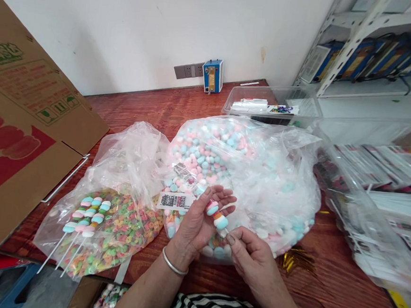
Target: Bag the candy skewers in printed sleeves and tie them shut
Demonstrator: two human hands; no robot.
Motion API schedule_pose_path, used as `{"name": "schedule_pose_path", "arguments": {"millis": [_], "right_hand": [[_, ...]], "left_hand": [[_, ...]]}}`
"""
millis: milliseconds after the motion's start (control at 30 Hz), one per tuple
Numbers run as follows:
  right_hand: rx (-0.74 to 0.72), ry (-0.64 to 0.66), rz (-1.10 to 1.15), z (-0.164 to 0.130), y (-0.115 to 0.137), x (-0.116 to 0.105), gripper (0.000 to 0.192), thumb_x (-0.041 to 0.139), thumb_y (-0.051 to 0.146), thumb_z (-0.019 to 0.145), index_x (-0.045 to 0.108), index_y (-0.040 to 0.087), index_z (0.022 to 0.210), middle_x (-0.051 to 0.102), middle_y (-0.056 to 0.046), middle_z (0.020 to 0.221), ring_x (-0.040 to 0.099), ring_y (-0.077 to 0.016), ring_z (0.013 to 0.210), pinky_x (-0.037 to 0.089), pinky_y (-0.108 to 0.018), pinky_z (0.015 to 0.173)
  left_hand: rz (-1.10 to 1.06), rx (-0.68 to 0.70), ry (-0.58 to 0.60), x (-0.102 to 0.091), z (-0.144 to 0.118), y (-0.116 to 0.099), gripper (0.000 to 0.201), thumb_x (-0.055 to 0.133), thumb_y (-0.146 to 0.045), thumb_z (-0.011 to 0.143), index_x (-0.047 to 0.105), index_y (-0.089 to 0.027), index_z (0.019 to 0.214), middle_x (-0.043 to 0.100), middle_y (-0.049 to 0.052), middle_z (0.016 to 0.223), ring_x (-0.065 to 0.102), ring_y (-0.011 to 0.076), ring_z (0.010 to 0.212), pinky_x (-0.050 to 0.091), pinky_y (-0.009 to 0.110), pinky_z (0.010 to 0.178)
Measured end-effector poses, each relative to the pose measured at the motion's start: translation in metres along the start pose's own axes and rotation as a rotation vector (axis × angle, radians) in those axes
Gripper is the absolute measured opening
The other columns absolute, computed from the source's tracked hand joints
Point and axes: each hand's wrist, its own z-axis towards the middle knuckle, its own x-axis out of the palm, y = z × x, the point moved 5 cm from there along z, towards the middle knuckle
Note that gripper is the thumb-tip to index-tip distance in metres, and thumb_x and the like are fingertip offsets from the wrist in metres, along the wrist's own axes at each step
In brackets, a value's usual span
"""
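Observation:
A candy skewer with pink, white, orange and blue pieces lies across the palm of my left hand, whose fingers curl loosely around it. My right hand pinches the stick just below the lowest blue piece. A clear printed wrapper shows beyond my left thumb; whether it covers the skewer's upper part is hard to tell. Beside the left hand lies a white printed label. Under both hands spreads a large clear bag of pastel marshmallows. Several finished-looking candy skewers rest on a bag of ring candies at left.
A cardboard box stands at far left. Gold twist ties lie right of my right hand. A clear plastic bin sits at the back, near a small blue device. Stacked printed packets and a metal shelf are at right.

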Motion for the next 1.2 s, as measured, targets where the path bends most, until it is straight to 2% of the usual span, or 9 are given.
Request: {"name": "schedule_pose_path", "arguments": {"millis": [133, 300, 400, 700, 767, 900, 967, 1100, 1200], "right_hand": [[0.076, 0.019, 0.14, -0.001, 0.001, -0.001, 0.04, 0.068, 0.054, 0.081, 0.057, 0.016, 0.073, 0.03, 0.011, 0.047, 0.02, -0.0034, 0.042, 0.016, -0.019, 0.04], [0.343, 0.137, 0.447, -0.005, -0.005, 0.01, 0.036, 0.066, 0.05, 0.084, 0.058, 0.016, 0.076, 0.027, 0.013, 0.049, 0.008, -0.0015, 0.038, 0.013, -0.017, 0.036], [0.406, 0.177, 0.456, -0.006, -0.01, 0.014, 0.036, 0.07, 0.05, 0.08, 0.055, 0.018, 0.076, 0.026, 0.014, 0.048, 0.007, -0.0017, 0.038, 0.011, -0.017, 0.035], [-0.37, -0.206, -0.528, -0.003, 0.028, -0.007, 0.026, 0.058, 0.039, 0.089, 0.063, 0.018, 0.074, 0.059, -0.002, 0.069, 0.051, -0.0148, 0.067, 0.04, -0.025, 0.06], [-0.229, -0.096, -0.379, -0.002, 0.022, -0.005, 0.029, 0.057, 0.043, 0.09, 0.062, 0.018, 0.075, 0.054, 0.0, 0.065, 0.046, -0.0118, 0.057, 0.037, -0.023, 0.052], [0.331, 0.254, 0.269, -0.009, -0.006, 0.014, 0.034, 0.055, 0.051, 0.09, 0.06, 0.018, 0.082, 0.027, 0.012, 0.048, 0.011, -0.0043, 0.036, 0.013, -0.019, 0.034], [0.381, 0.286, 0.449, -0.011, -0.01, 0.019, 0.03, 0.061, 0.047, 0.087, 0.06, 0.017, 0.082, 0.026, 0.013, 0.047, 0.008, -0.0027, 0.036, 0.011, -0.018, 0.035], [0.198, 0.126, 0.325, -0.004, -0.005, 0.011, 0.032, 0.063, 0.047, 0.086, 0.057, 0.017, 0.079, 0.03, 0.012, 0.051, 0.014, -0.0034, 0.041, 0.013, -0.019, 0.04], [-0.113, -0.068, -0.211, 0.0, 0.014, -0.004, 0.03, 0.055, 0.042, 0.091, 0.055, 0.017, 0.073, 0.043, 0.006, 0.056, 0.033, -0.0078, 0.048, 0.026, -0.021, 0.046]], "left_hand": [[-0.092, 0.136, -0.006, -0.004, 0.003, -0.022, 0.04, 0.07, -0.04, 0.08, 0.063, -0.02, 0.115, 0.066, 0.006, 0.111, 0.064, 0.0208, 0.102, 0.046, 0.041, 0.098], [-0.163, 0.174, -0.014, -0.002, 0.006, -0.029, 0.009, 0.069, -0.025, 0.083, 0.063, -0.019, 0.086, 0.051, -0.006, 0.067, 0.055, 0.0063, 0.06, 0.051, 0.028, 0.08], [-0.151, 0.168, -0.011, 0.003, 0.007, -0.024, 0.016, 0.067, -0.026, 0.085, 0.058, -0.017, 0.075, 0.047, -0.006, 0.065, 0.05, 0.0053, 0.057, 0.052, 0.028, 0.077], [-0.086, 0.209, -0.25, 0.002, 0.008, -0.017, 0.023, 0.07, -0.034, 0.083, 0.056, -0.017, 0.073, 0.047, -0.006, 0.062, 0.048, 0.0067, 0.056, 0.053, 0.029, 0.078], [-0.09, 0.217, -0.212, 0.006, 0.007, -0.018, 0.023, 0.069, -0.034, 0.083, 0.056, -0.017, 0.074, 0.046, -0.006, 0.063, 0.048, 0.0065, 0.056, 0.052, 0.029, 0.08], [-0.081, 0.18, -0.049, 0.015, 0.002, -0.019, 0.021, 0.068, -0.034, 0.084, 0.056, -0.018, 0.077, 0.044, -0.006, 0.065, 0.046, 0.0062, 0.057, 0.052, 0.03, 0.081], [-0.067, 0.141, 0.0, 0.018, 0.0, -0.016, 0.02, 0.068, -0.033, 0.084, 0.057, -0.018, 0.078, 0.043, -0.006, 0.065, 0.047, 0.0062, 0.057, 0.051, 0.03, 0.082], [-0.042, 0.124, -0.03, 0.017, 0.001, -0.014, 0.018, 0.066, -0.031, 0.086, 0.057, -0.017, 0.078, 0.044, -0.006, 0.065, 0.048, 0.0061, 0.058, 0.051, 0.03, 0.083], [-0.029, 0.144, -0.122, 0.012, 0.003, -0.012, 0.018, 0.067, -0.03, 0.085, 0.057, -0.017, 0.077, 0.046, -0.006, 0.065, 0.049, 0.0062, 0.057, 0.051, 0.028, 0.08]]}}
